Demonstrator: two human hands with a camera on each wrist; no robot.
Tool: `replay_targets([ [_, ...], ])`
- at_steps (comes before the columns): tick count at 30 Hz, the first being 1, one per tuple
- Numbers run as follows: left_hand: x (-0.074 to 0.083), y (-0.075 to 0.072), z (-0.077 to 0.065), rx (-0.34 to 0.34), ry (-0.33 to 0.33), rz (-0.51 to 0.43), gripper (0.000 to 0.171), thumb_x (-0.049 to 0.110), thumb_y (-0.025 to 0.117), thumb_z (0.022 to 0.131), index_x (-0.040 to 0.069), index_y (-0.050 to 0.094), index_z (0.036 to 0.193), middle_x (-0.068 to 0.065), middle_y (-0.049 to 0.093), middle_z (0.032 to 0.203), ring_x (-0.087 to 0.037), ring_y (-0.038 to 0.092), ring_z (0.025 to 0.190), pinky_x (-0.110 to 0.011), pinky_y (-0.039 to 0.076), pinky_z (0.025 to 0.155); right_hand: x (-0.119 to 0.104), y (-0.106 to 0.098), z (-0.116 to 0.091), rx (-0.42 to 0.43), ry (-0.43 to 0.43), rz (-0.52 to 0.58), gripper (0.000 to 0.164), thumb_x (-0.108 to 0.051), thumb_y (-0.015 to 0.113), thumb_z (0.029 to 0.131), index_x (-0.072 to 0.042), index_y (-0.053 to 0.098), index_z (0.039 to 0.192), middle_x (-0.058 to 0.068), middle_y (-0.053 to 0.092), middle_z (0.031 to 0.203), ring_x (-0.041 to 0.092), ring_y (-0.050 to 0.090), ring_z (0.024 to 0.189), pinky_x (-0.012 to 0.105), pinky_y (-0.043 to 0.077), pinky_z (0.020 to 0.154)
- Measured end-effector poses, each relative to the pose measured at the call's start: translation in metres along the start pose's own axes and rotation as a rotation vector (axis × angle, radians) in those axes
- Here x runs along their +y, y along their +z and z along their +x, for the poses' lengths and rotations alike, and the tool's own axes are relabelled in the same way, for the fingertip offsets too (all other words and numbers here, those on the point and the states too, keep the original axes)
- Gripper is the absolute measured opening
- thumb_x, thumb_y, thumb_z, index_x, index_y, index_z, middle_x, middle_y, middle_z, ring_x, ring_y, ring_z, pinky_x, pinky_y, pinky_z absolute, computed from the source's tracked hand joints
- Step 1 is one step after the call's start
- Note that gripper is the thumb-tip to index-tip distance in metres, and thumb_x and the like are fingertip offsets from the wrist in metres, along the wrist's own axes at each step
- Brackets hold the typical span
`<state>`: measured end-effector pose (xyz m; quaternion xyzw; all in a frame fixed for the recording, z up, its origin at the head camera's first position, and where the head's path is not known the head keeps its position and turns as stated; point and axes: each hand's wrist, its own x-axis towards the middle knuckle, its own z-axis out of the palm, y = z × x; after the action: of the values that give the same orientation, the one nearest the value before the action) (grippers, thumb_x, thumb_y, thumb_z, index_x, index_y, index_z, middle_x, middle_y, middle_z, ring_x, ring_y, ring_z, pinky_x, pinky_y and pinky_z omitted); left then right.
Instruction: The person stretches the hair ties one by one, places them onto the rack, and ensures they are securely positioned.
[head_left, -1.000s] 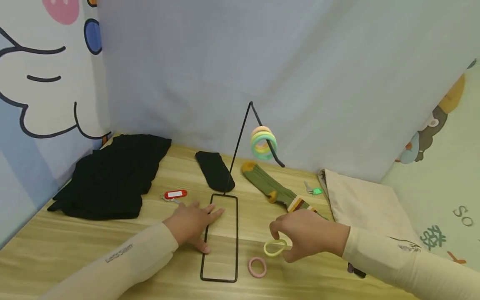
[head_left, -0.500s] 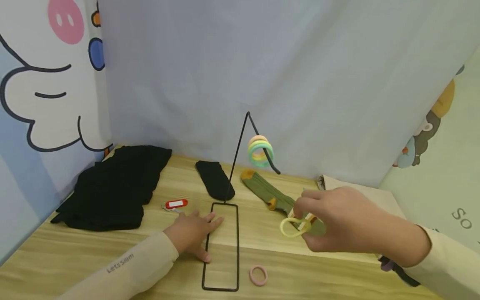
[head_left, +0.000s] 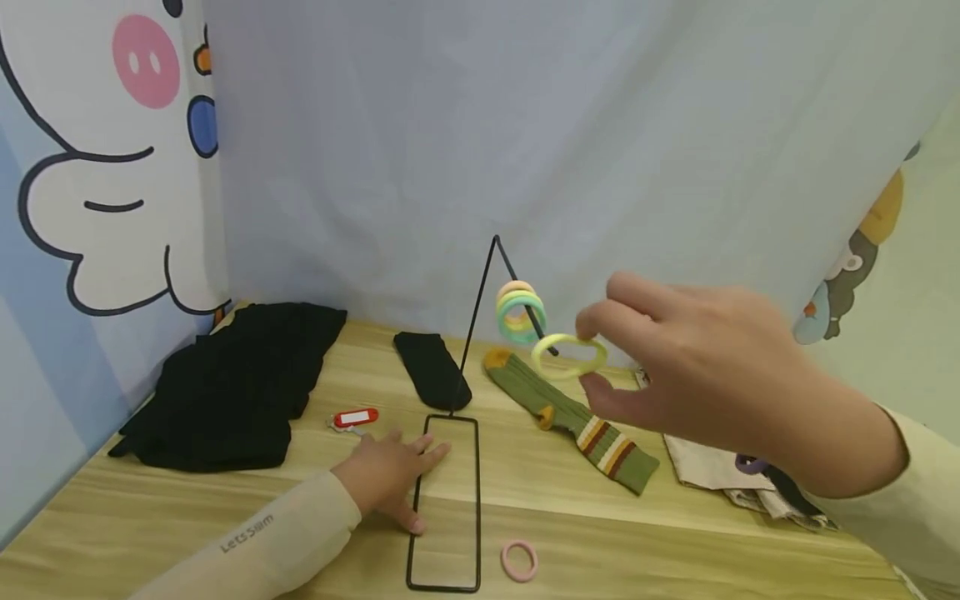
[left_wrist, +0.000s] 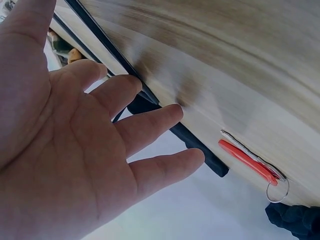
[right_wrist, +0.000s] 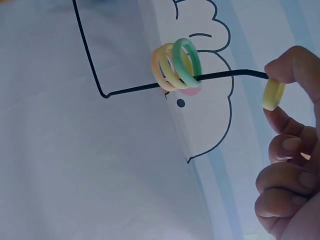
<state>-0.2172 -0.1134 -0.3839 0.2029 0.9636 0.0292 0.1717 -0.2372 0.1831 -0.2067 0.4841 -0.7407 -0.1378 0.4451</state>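
Now R hand (head_left: 705,375) pinches yellow ring (head_left: 568,356) at hook tip w/ 3 rings (head_left: 519,311); L hand (head_left: 390,471) spread flat.

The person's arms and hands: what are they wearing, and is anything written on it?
Both arms wear long, close-fitting cream sleeves ending at the wrist. The left sleeve bears small grey lettering, seemingly "LetsSlim"; the right sleeve shows none here. The left hand and right hand are bare.

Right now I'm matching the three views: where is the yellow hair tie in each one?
Head: the yellow tie is right of centre, pinched by the right hand at the stand's hook tip.
Left wrist: not in it.
Right wrist: the yellow tie is at the right edge, at the hook tip.
Shared landmark: hung ties.
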Motion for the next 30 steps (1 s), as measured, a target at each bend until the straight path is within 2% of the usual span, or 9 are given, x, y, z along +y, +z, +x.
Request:
replay_targets([
  [2,0.0,0.0,0.0,-0.001,-0.004,-0.008,0.101,0.057,0.075,0.061,0.028,0.029,0.146,-0.001,0.031,0.151,-0.041,0.031,0.134,-0.066,0.028,0.098,-0.016,-0.024,0.037,0.001,-0.022,0.029,0.033,-0.044,0.062,0.07,-0.031,0.061,0.1,-0.015,0.045,0.075,0.002,0.022,0.043,0.025,0.005,0.04],
  [4,0.0,0.001,0.0,-0.001,-0.008,-0.008,0.101,0.058,0.074,0.06,0.028,0.029,0.146,0.0,0.031,0.151,-0.04,0.032,0.134,-0.067,0.028,0.098,-0.026,-0.04,0.061,-0.004,-0.033,0.064,0.027,-0.034,0.063,0.069,-0.022,0.06,0.093,-0.01,0.044,0.072,0.003,0.022,0.042,0.023,0.008,0.04],
  [8,0.0,0.001,0.0,0.001,-0.014,-0.004,0.102,0.059,0.074,0.06,0.029,0.028,0.146,0.001,0.031,0.151,-0.039,0.032,0.134,-0.067,0.028,0.098,-0.033,-0.048,0.079,-0.09,-0.02,0.096,0.03,-0.025,0.07,0.064,-0.014,0.058,0.089,-0.004,0.043,0.07,0.005,0.019,0.042,0.022,0.01,0.041],
  [10,0.0,0.002,0.0,0.005,-0.014,-0.007,0.102,0.06,0.074,0.06,0.03,0.029,0.146,0.001,0.031,0.151,-0.039,0.033,0.134,-0.067,0.029,0.097,-0.032,-0.046,0.081,-0.159,-0.002,0.107,0.033,-0.026,0.072,0.064,-0.013,0.058,0.091,-0.003,0.044,0.072,0.007,0.019,0.042,0.022,0.011,0.041],
  [13,0.0,0.002,0.0,0.002,-0.014,-0.025,0.101,0.058,0.075,0.06,0.029,0.029,0.146,0.001,0.031,0.151,-0.039,0.032,0.134,-0.067,0.027,0.098,-0.03,-0.042,0.081,-0.218,0.018,0.121,0.035,-0.029,0.072,0.066,-0.012,0.059,0.094,-0.002,0.047,0.074,0.008,0.019,0.041,0.022,0.013,0.04],
  [19,-0.001,0.002,0.0,-0.005,-0.008,-0.045,0.101,0.057,0.075,0.061,0.028,0.028,0.146,0.0,0.03,0.151,-0.04,0.031,0.135,-0.068,0.025,0.099,-0.028,-0.041,0.075,-0.261,0.065,0.162,0.038,-0.031,0.074,0.067,-0.012,0.06,0.096,-0.002,0.048,0.075,0.007,0.021,0.041,0.022,0.016,0.039],
  [25,-0.001,0.002,-0.002,0.014,0.01,-0.025,0.1,0.056,0.075,0.061,0.027,0.03,0.146,0.0,0.031,0.151,-0.041,0.033,0.133,-0.067,0.029,0.097,-0.025,-0.039,0.058,-0.295,0.104,0.195,0.037,-0.033,0.075,0.066,-0.015,0.061,0.095,-0.005,0.049,0.074,0.004,0.021,0.042,0.021,0.018,0.04],
  [27,-0.001,0.002,-0.003,0.024,0.019,-0.018,0.1,0.056,0.075,0.061,0.027,0.03,0.146,-0.001,0.032,0.151,-0.041,0.034,0.133,-0.067,0.03,0.096,-0.026,-0.034,0.05,-0.342,0.113,0.218,0.037,-0.035,0.076,0.065,-0.017,0.062,0.094,-0.007,0.051,0.074,0.003,0.022,0.042,0.02,0.02,0.04],
  [30,-0.001,0.001,-0.003,0.038,0.033,-0.025,0.099,0.055,0.075,0.062,0.026,0.03,0.146,-0.002,0.032,0.151,-0.042,0.034,0.132,-0.067,0.03,0.095,-0.032,-0.023,0.036,-0.509,0.136,0.316,0.035,-0.036,0.076,0.066,-0.021,0.06,0.093,-0.01,0.053,0.077,0.002,0.026,0.044,0.02,0.023,0.042],
])
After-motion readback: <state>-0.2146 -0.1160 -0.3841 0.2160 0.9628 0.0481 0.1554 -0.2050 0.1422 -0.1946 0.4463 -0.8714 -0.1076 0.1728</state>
